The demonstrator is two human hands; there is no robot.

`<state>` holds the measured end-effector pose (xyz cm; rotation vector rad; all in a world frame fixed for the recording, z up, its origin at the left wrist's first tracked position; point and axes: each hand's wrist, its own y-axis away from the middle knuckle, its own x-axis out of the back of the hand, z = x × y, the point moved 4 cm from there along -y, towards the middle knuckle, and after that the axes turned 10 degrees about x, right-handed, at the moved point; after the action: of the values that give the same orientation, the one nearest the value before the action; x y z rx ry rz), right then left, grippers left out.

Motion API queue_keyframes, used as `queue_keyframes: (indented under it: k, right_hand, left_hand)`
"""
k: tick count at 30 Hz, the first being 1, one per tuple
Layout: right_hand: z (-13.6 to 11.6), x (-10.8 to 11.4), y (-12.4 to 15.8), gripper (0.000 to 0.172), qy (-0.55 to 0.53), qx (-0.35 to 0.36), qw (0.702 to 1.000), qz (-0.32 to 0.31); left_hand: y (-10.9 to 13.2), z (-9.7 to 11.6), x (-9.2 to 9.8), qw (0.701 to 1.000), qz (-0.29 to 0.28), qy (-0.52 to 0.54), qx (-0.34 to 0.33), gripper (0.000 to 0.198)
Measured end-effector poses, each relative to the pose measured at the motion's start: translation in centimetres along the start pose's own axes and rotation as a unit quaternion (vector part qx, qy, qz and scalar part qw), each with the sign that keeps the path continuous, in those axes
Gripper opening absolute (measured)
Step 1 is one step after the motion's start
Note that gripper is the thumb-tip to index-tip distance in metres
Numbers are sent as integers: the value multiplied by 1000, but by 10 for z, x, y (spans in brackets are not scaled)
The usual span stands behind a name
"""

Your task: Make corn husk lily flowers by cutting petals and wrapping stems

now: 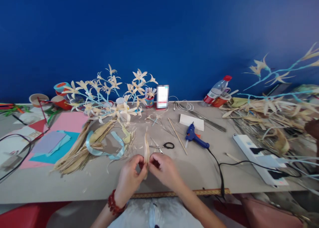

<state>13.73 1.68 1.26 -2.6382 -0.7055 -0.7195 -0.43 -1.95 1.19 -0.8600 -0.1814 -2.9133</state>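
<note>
A narrow pale strip of dried leaf (146, 148) stands upright between my two hands near the table's front edge. My left hand (129, 180), with a red bead bracelet at the wrist, pinches its lower part from the left. My right hand (164, 170) pinches it from the right, fingertips touching the strip. Small scissors (164, 145) lie just behind my hands. A blue glue gun (195, 138) rests to the right, its black cord running off the front edge.
A bundle of dried leaves with a light blue ribbon (99, 148) lies left, beside coloured paper sheets (54, 141). Branches of straw flowers (109, 95) stand behind. A white power strip (259, 158), a water bottle (215, 88) and more dried leaves (269, 112) fill the right.
</note>
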Motion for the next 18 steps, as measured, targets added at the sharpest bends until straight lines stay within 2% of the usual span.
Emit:
queue_keyframes:
  k: [6, 13, 18]
  right_hand:
    - [-1, 4, 1, 9, 46, 22, 999, -4]
    - [-9, 8, 0, 10, 123, 54, 991, -25]
    - [-10, 6, -1, 11, 102, 52, 993, -35]
  left_hand:
    - [-3, -1, 2, 998, -42, 53, 15, 10]
    - [-2, 3, 4, 1000, 5, 22, -16, 7]
    - [0, 4, 1, 1000, -11, 10, 0, 10]
